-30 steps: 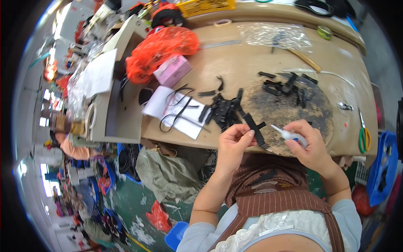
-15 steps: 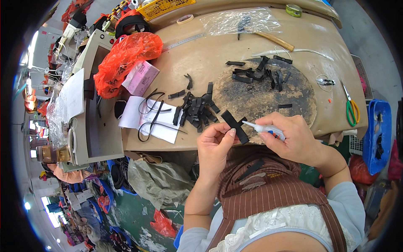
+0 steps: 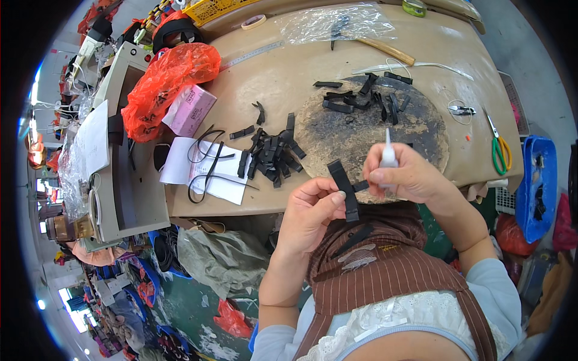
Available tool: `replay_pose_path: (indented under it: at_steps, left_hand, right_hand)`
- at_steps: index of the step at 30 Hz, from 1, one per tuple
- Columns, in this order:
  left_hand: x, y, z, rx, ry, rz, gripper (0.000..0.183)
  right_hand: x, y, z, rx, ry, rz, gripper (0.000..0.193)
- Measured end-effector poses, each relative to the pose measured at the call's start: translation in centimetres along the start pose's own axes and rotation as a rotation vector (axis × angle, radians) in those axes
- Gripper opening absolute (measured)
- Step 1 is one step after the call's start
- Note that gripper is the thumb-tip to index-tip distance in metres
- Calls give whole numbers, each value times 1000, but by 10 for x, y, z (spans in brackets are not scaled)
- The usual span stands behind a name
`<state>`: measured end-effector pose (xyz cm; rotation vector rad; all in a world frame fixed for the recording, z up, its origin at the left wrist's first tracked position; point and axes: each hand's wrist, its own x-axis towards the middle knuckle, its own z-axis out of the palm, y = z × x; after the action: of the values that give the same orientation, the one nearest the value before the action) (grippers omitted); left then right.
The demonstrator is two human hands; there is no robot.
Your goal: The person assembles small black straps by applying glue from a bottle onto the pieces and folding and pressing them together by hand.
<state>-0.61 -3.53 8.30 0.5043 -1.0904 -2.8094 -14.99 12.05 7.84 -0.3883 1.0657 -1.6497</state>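
Note:
Between the thumb and fingers of my left hand (image 3: 308, 212) is a flat black strap piece (image 3: 340, 174), held upright over the table's near edge. A short black tab juts from its right side. My right hand (image 3: 410, 175) is closed round a small white glue bottle (image 3: 389, 157), its thin nozzle pointing up. The fingertips of that hand are at the tab's end; whether they pinch it I cannot tell. Left of my hands is a heap of black strap pieces (image 3: 274, 153). More black pieces (image 3: 355, 101) lie on the worn round board (image 3: 319, 138) beyond.
A red plastic bag (image 3: 171, 84), a pink box (image 3: 189, 111) and white papers (image 3: 220, 186) with thin black cords occupy the left. Scissors (image 3: 500, 150) lie at the right, near a blue tray (image 3: 536, 186). A wooden-handled hammer (image 3: 385, 51) and clear plastic (image 3: 301, 27) are farther back.
The glue bottle has tipped from pointing at the strap piece to nozzle up. My right fingers have come close to the tab. The strap piece has turned more upright in my left hand.

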Motion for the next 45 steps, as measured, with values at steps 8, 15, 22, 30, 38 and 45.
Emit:
replay_pose_path:
  at_steps: [8,15,22,30,38,45]
  left_hand:
    - [-1,4,11,342,-45,71,13]
    - [-3,7,12,517,-2,56,16]
    - [14,7,-18,30,-202,-315,16]
    - [17,-6,-10,79,-238,-199,16]
    - [6,-5,7,609,-42,115,15]
    - [-1,-21,-6,190,53,85,10]
  right_hand:
    - [5,-4,5,25,-119,239,15]
    - [1,-22,15,-307,-5,189,16]
    - [0,-21,9,-335,-59,166,17]
    - [-2,-27,10,-403,-95,172,15]
    - [-8,-28,12,-572,-12,84,17]
    - [-30,-23,14,-412,68,-157,18]
